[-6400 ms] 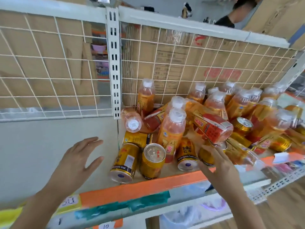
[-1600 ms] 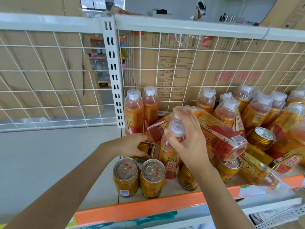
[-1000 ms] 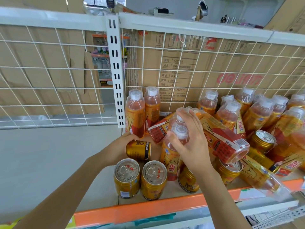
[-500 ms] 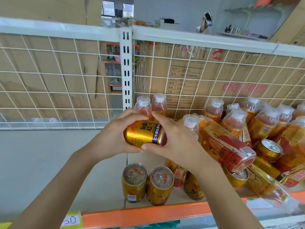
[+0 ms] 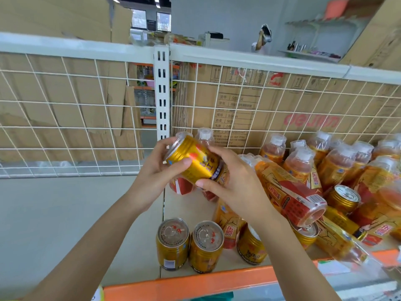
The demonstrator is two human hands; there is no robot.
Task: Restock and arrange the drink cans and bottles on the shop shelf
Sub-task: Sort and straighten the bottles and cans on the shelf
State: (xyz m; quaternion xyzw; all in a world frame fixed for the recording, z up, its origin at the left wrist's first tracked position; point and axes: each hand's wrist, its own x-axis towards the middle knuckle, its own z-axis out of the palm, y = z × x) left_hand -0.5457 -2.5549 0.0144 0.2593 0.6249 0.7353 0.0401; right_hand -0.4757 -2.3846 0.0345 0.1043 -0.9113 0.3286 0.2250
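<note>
A: Where is the can that is being handled?

B: Centre of the frame, lifted clear of the shelf board. The gold drink can (image 5: 193, 161) is tilted, with its silver end pointing to the upper left. Both hands are on it.

A: How do they hold it?

B: The left hand (image 5: 156, 179) is curled round the upper-left end, thumb across the front of the can. The right hand (image 5: 236, 185) grips the lower-right end, fingers over the top and thumb underneath.

A: And the other cans?

B: At lower centre a pair of upright cans (image 5: 173, 242) stands side by side, touching, close to the orange shelf edge (image 5: 195, 285). Just right of them a third can (image 5: 251, 246) leans, partly hidden by the right forearm.

A: The bottles?

B: Two capped bottles (image 5: 205, 135) stand directly behind the held can, near the white wire grid (image 5: 65, 116). A red-labelled bottle (image 5: 290, 192) lies on its side right of centre, base towards the camera, propped on other drinks. Further right a crowd of upright bottles (image 5: 299, 164) fills the shelf, with a lone gold can (image 5: 345, 198) standing among them.

A: Behind the shelf?

B: Cardboard boxes (image 5: 238, 105) press against the grid, and a white slotted post (image 5: 161, 94) divides its two panels. A person (image 5: 262, 39) is small in the upper background.
</note>
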